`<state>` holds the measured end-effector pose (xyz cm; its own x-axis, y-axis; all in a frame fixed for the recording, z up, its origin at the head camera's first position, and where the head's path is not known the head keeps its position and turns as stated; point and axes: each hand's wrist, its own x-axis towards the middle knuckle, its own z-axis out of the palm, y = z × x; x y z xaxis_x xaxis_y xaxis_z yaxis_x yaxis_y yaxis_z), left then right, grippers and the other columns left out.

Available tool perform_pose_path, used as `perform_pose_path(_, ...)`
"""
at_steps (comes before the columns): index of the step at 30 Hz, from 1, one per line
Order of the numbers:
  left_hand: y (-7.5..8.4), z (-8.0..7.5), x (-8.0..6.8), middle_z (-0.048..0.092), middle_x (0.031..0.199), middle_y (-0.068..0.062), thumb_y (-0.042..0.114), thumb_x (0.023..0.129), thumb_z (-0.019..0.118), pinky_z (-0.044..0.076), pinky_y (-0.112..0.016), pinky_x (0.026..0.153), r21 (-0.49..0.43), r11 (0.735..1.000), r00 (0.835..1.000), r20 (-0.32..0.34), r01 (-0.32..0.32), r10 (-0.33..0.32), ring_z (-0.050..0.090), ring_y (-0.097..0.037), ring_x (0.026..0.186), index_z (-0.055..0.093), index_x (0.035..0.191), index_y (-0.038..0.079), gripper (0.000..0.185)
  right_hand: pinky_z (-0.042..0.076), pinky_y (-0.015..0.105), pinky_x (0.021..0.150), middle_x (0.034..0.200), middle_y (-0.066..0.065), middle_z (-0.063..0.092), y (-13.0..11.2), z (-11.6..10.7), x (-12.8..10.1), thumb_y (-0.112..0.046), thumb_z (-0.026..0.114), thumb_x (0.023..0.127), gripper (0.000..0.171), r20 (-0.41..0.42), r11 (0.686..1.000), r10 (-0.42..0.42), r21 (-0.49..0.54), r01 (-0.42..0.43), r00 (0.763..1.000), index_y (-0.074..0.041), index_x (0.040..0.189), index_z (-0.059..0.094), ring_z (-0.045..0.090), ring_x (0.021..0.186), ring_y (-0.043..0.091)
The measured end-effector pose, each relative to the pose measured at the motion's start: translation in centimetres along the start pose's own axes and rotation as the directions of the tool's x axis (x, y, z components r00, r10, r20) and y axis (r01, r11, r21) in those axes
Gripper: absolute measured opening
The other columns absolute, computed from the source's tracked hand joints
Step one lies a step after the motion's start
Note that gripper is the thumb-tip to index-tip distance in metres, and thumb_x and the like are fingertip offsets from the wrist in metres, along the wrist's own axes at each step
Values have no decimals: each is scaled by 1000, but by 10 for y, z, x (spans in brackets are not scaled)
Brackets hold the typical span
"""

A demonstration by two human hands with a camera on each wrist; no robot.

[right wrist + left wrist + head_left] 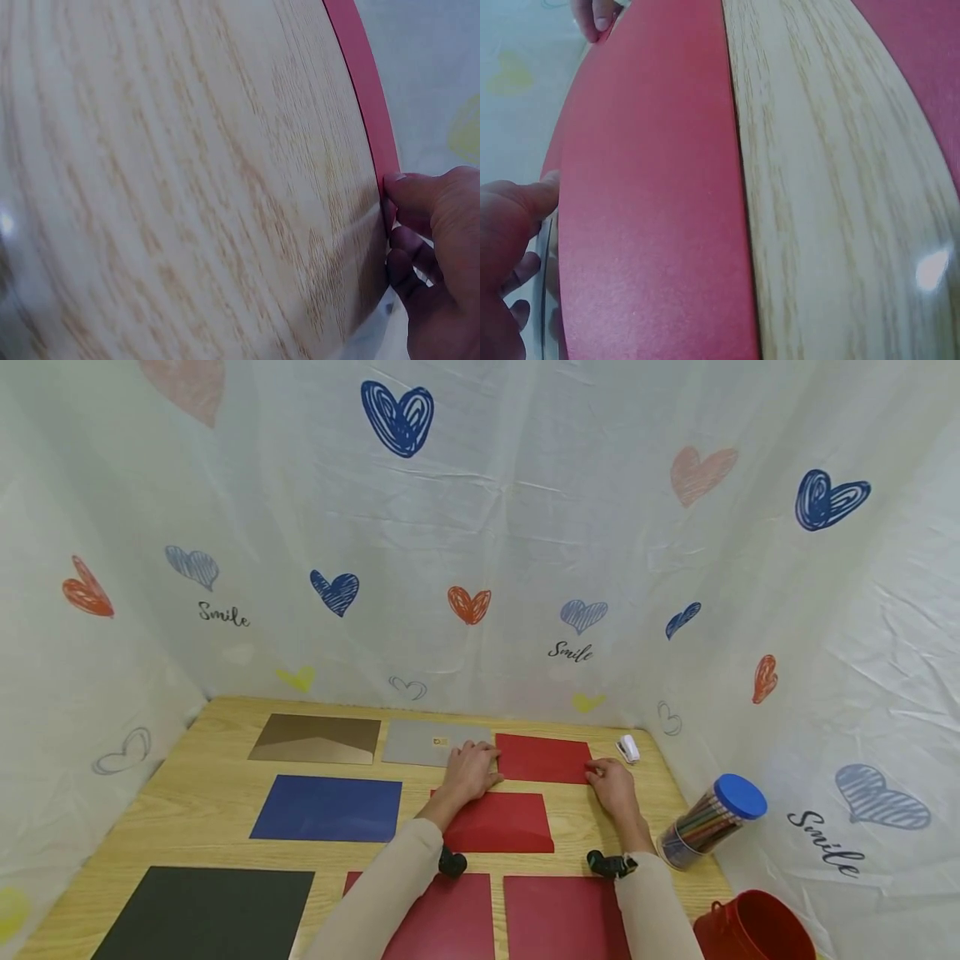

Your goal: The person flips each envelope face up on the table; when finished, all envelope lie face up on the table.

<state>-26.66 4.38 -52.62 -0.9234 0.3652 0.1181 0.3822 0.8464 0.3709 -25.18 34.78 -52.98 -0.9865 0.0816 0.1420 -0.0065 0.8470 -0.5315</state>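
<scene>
At the back of the table, a red envelope (543, 758) lies between the two hands. My left hand (471, 770) is at its left end, with fingertips right at the edge and the back of the hand overlapping a grey envelope (412, 742). In the left wrist view, the thumb of the left hand (510, 255) meets the red edge while the other fingers stand apart from it. My right hand (615, 787) pinches the right end between thumb and fingers, as the right wrist view shows. A second red envelope (502, 822) lies just nearer, partly behind the left forearm.
Gold (315, 739), blue (327, 808) and black (206, 910) envelopes lie to the left. Two dark red ones (566, 914) are under the forearms. On the right are a white stapler (628, 749), a blue-lidded pencil jar (705, 822) and a red bucket (750, 931). Curtains border the table.
</scene>
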Motion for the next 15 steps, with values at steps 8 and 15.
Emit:
perform_pose_path(8, -3, 1, -1, 58, 141, -2, 39, 94, 72, 44, -46, 90, -32, 999, 1000, -5, -16, 16, 51, -29, 122, 64, 137, 16, 49, 46, 55, 95, 119, 26, 62, 1, 1, -1, -9, 69, 95, 27, -8, 1000, 16, 26, -16, 1000, 4, 119, 72, 59, 111, 43)
perform_pose_path(15, -5, 3, 2, 57, 142, -2, 39, 95, 70, 43, -46, 92, -34, 999, 1000, 7, -24, 25, 50, -29, 124, 63, 139, 16, 49, 47, 54, 92, 117, 26, 61, 0, -1, 0, -8, 66, 96, 28, 1, 999, 19, 38, -19, 1000, 4, 121, 70, 59, 109, 41)
